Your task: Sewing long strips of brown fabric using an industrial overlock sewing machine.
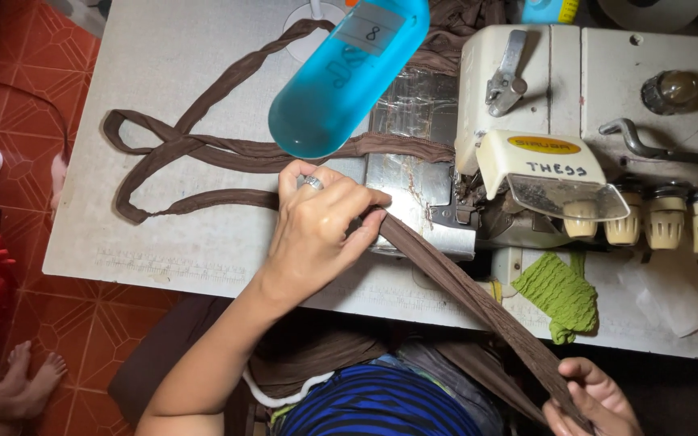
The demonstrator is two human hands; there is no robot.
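A: Strip [478,303] of brown fabric, held taut between both hands. Where does it run?

B: Its long axis goes diagonally, from the machine [527,121] on the bench [163,73] down to the near right, off the bench edge. The far end sits at the machine's plate beside the presser area; the near end is pinched in the right hand [595,400].

A: And the left hand [317,230]?

B: It lies palm down on the strip just left of the plate, fingers closed over the fabric and pressing it flat. That looks like guiding it, keeping the edge lined up as it goes in.

A: The right one?

B: Gripping the strip low, near the lap, probably to keep it straight and untwisted.

A: What's beyond the plate?

B: More of the same brown strip, looping across the bench to the left. A blue bottle [345,77] stands above it, and a green cloth [559,295] hangs at the bench front.
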